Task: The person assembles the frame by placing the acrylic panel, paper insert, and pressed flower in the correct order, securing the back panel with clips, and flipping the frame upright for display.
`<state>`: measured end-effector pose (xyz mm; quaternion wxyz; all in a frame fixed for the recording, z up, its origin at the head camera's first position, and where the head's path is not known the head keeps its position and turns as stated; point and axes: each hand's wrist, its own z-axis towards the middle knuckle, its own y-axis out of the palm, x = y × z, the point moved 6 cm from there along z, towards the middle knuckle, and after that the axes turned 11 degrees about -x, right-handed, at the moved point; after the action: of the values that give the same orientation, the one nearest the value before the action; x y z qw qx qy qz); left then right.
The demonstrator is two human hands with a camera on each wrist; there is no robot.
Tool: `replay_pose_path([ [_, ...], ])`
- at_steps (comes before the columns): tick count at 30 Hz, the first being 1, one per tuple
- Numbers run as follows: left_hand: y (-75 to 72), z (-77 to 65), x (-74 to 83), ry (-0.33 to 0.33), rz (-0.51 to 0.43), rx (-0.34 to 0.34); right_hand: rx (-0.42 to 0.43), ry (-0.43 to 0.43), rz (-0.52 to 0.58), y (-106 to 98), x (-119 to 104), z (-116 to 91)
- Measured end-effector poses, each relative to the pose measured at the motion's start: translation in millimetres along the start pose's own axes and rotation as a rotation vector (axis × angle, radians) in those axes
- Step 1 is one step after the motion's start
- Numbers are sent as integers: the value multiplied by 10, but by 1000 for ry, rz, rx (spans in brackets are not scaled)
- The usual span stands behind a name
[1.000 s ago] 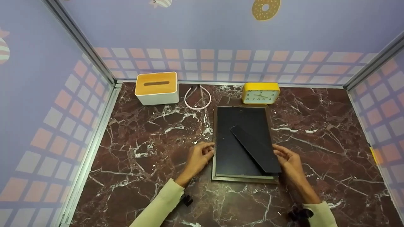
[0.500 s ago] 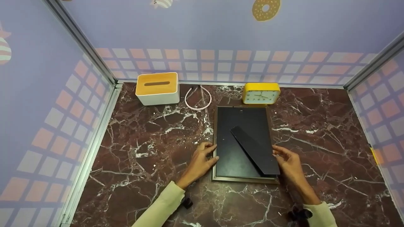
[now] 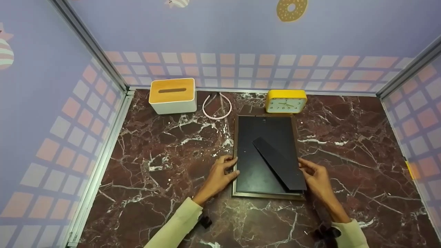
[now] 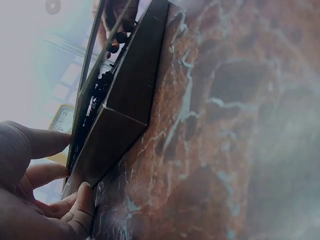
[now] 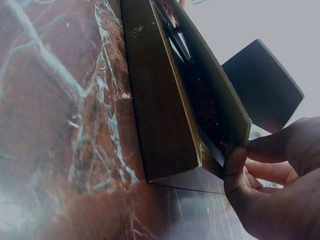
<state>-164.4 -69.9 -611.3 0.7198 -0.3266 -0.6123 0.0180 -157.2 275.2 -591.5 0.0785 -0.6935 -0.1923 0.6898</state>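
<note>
A picture frame [image 3: 268,196] lies face down on the marble-patterned table. Its black backing board [image 3: 255,172] stands slightly raised out of the rim, and a slanting easel leg [image 3: 280,165] sticks up from it. At the left side, my left hand [image 3: 219,175] grips the edge; in the left wrist view its fingertips [image 4: 57,171] meet the board and the frame's side wall [image 4: 112,125]. My right hand [image 3: 317,177] pinches the board's right edge, the thumb and fingers on either side of it in the right wrist view. A dark gap shows between board [image 5: 220,85] and frame [image 5: 165,110].
Behind the frame stands a yellow alarm clock [image 3: 286,101], close to its far edge. A white tissue box [image 3: 173,96] with a wooden lid is at the back left, and a pale pink headband [image 3: 217,118] lies beside it. Patterned wall panels [image 3: 220,31] enclose the table.
My left hand has moved a little to the right, its thumb and fingers now spread along the frame's left edge. The right hand keeps its hold; the frame stays in place.
</note>
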Motion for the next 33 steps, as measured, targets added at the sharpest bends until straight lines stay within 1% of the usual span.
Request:
replay_pose_path([
  [1, -3, -4, 4, 1, -4, -5, 1, -1, 10, 0, 1, 1],
  [6, 37, -3, -78, 16, 4, 0, 9, -10, 31, -2, 9, -4],
  [9, 60, 2, -132, 4, 5, 5, 15, -22, 2, -5, 16, -4],
  [13, 48, 6, -76, -51, 5, -21, 27, -47, -27, -2, 22, -6],
  [16, 33, 11, 13, -67, 7, -33, 29, -62, -42, 7, 12, -8],
  [17, 38, 15, 15, -71, 3, -28, 30, -64, -50, 8, 5, -10],
  [22, 33, 17, 25, -47, 18, -5, 34, -56, -101, 19, -21, -15],
  [25, 32, 18, 31, -42, 32, -7, 47, -66, -126, 21, -30, -18],
  [28, 38, 15, 28, -52, 30, -15, 55, -87, -157, 22, -31, -17],
  [30, 42, 10, 26, -58, 23, -18, 52, -93, -164, 23, -22, -17],
  [33, 43, 2, 22, -63, 22, -17, 35, -94, -134, 31, 8, -11],
])
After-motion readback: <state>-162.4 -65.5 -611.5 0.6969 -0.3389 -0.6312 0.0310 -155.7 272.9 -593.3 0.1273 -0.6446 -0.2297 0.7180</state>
